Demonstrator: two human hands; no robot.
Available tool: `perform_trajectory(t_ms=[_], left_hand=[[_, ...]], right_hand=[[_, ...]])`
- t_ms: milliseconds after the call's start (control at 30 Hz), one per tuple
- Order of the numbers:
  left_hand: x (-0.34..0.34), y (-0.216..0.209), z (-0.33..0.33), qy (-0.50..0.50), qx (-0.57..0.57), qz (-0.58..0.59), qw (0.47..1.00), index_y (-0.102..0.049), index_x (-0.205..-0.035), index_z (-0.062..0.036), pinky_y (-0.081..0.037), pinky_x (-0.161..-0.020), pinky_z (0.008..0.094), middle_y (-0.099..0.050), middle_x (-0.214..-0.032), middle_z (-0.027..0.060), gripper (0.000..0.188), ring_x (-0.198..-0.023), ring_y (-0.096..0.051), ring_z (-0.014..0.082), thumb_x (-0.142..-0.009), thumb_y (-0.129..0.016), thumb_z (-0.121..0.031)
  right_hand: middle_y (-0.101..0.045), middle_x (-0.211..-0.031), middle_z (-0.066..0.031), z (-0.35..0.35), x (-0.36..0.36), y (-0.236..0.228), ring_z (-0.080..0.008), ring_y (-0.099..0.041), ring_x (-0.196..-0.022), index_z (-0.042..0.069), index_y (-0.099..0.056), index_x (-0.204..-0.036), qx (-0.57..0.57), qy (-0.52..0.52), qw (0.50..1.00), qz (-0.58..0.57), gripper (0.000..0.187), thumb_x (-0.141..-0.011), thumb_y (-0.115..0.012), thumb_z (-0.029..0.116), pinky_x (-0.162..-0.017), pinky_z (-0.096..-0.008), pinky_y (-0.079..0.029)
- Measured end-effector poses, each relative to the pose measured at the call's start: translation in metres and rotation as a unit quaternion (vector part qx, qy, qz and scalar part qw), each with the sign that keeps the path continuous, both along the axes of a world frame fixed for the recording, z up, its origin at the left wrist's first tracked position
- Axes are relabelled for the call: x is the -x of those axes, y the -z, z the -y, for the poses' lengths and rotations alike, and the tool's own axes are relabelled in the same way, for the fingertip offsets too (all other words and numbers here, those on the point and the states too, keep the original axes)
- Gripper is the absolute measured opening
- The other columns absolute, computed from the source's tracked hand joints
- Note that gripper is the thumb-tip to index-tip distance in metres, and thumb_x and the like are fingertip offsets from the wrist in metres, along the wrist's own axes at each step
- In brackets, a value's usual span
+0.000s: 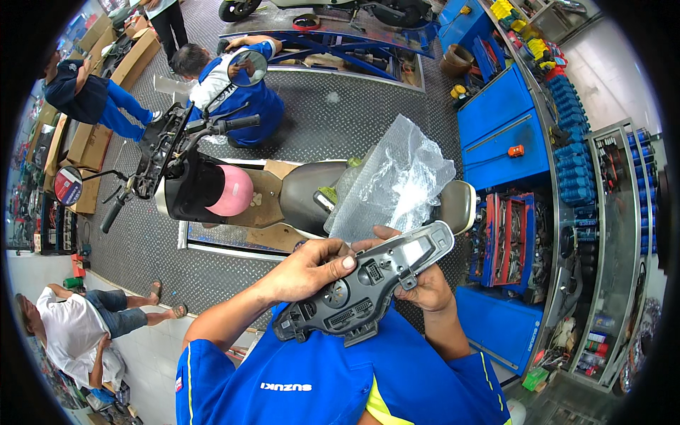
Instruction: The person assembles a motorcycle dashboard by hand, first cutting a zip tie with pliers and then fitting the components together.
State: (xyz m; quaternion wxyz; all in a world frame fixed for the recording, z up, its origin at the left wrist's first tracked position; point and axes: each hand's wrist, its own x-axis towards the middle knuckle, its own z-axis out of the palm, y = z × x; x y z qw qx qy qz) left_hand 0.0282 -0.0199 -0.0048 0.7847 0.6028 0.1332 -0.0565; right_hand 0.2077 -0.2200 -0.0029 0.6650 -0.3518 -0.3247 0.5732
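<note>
Close to my chest I hold a black scooter instrument cluster (352, 294), tilted with its back side up. Connector sockets and a round opening show on that side, and its upper right end is grey. My left hand (309, 269) is closed on the upper left edge, thumb on top. The fingers of my right hand (426, 289) grip the right end from below and behind, partly hidden by it. Just beyond lies a sheet of clear bubble wrap (397, 180), spread over the rear of a scooter seat (308, 190).
The scooter's handlebar (237, 124) and pink helmet (231, 191) are left. A person in blue (251, 99) crouches beyond; others are at far left and lower left. Blue cabinets (499, 134) and a red tool rack (506, 241) line the right. A lift (340, 49) stands behind.
</note>
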Motion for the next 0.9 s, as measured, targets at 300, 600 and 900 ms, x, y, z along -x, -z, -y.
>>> perform_trajectory(t_ms=[300,600,900], left_hand=[[-0.001,-0.007,0.003,-0.017,-0.045,0.040,0.998,-0.064,-0.114,0.0018,-0.049,-0.077,0.0290,-0.062,-0.092,0.0011,0.048,-0.088,-0.053,0.0084,-0.110,-0.063,-0.046],[0.011,-0.082,0.002,0.013,-0.348,0.106,0.931,-0.048,-0.145,0.0079,-0.048,-0.108,0.0517,-0.058,-0.138,0.0312,0.097,-0.130,-0.059,0.0487,-0.082,-0.090,-0.054],[0.005,-0.052,-0.019,-0.117,-0.041,0.114,0.986,-0.076,-0.121,-0.0004,-0.056,-0.097,0.0377,-0.078,-0.115,0.0095,0.062,-0.102,-0.073,0.0213,-0.071,-0.101,-0.027]], right_hand=[[-0.061,-0.148,-0.0207,-0.007,0.009,-0.005,-0.0312,-0.059,-0.140,-0.004,-0.043,-0.153,-0.043,0.089,0.994,0.040,0.088,-0.082,-0.092,0.010,-0.119,-0.0459,-0.046],[-0.076,-0.095,-0.0116,-0.039,0.021,-0.068,-0.0197,-0.076,-0.088,-0.003,-0.067,-0.111,0.028,0.291,0.859,0.420,0.057,-0.074,-0.097,0.026,-0.083,-0.0350,-0.060],[-0.073,-0.094,-0.0131,-0.054,0.012,-0.070,-0.0213,-0.075,-0.081,-0.004,-0.071,-0.119,-0.004,0.253,0.890,0.378,0.061,-0.079,-0.098,0.032,-0.073,-0.0302,-0.059]])
